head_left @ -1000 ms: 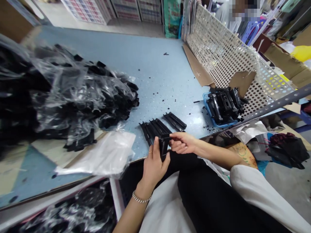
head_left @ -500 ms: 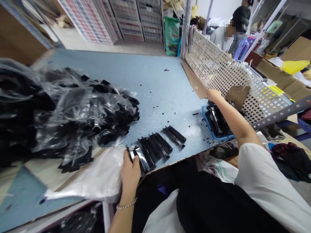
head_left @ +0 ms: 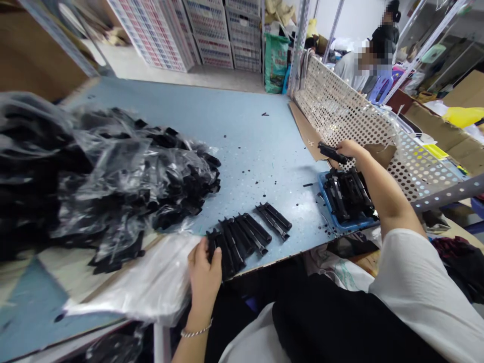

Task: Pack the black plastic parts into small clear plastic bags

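My left hand (head_left: 206, 267) has its thumb and fingers around the near-left end of a row of long black parts (head_left: 247, 234), gripping the leftmost black part (head_left: 220, 258). Several of these parts lie side by side near the table's front edge; some show shiny strips. Over on the right, my right hand (head_left: 350, 149) pinches one long black part (head_left: 335, 153) by its right end, in the air. Just below it stands a blue basket (head_left: 342, 225) filled with more black parts (head_left: 350, 194). The exact kind of these parts cannot be made out.
A large heap of black parts in clear plastic bags (head_left: 139, 171) covers the left of the blue table (head_left: 196, 108). White plastic bags (head_left: 151, 282) lie at the front left. A perforated panel (head_left: 340, 106) borders the right side. People (head_left: 355, 65) are beyond it.
My right hand has lifted a black part up out of the basket. My left hand stays at the row's end, where the shiny glare on the leftmost part has gone.
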`<state>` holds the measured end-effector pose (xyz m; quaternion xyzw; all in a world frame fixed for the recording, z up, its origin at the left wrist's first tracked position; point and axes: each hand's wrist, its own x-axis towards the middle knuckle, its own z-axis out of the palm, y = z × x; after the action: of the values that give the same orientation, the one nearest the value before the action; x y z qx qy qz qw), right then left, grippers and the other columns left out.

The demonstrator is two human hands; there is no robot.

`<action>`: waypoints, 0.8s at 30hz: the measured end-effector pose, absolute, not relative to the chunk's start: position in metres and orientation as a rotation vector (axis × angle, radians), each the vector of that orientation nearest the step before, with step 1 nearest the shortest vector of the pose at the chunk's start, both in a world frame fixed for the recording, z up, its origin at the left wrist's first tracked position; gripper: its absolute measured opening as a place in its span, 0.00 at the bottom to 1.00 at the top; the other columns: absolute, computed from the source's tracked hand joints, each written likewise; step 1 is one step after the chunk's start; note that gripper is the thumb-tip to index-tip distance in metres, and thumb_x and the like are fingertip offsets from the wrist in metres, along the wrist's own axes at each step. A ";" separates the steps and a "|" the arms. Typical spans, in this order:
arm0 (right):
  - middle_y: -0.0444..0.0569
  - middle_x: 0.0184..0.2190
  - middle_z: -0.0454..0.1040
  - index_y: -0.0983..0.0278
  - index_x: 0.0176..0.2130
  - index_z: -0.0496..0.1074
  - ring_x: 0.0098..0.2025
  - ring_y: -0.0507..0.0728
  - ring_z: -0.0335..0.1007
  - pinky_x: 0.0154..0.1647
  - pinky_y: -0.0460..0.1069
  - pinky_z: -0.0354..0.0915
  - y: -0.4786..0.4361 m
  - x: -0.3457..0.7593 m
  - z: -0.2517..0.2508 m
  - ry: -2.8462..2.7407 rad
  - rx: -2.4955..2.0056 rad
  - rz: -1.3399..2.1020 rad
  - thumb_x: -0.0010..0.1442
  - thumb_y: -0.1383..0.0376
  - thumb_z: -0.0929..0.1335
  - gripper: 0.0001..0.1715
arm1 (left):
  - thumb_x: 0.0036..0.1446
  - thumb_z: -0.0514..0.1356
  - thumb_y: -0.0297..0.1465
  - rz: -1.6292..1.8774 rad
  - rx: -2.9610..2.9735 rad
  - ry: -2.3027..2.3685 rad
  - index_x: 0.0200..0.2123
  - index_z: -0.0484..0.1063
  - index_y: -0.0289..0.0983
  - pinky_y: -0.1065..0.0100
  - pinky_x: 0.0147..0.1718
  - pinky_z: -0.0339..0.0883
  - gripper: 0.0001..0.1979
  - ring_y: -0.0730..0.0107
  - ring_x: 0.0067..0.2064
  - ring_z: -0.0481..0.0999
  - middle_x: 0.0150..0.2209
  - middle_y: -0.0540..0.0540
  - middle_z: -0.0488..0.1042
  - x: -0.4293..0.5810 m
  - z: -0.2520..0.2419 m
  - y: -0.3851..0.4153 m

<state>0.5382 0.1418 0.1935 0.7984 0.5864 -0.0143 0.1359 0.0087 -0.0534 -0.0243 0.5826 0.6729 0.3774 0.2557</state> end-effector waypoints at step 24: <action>0.57 0.41 0.75 0.64 0.44 0.70 0.45 0.61 0.68 0.41 0.52 0.63 -0.023 0.214 0.129 3.104 1.362 -0.268 0.74 0.54 0.59 0.18 | 0.62 0.63 0.43 1.209 0.479 0.904 0.56 0.72 0.38 0.60 0.42 0.79 0.23 0.60 0.41 0.83 0.39 0.45 0.80 0.057 0.081 -0.075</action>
<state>0.2138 -0.0225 0.1287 0.3972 0.9052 -0.0781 -0.1293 0.0566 -0.0751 0.0810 0.2151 0.4063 0.5431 0.7026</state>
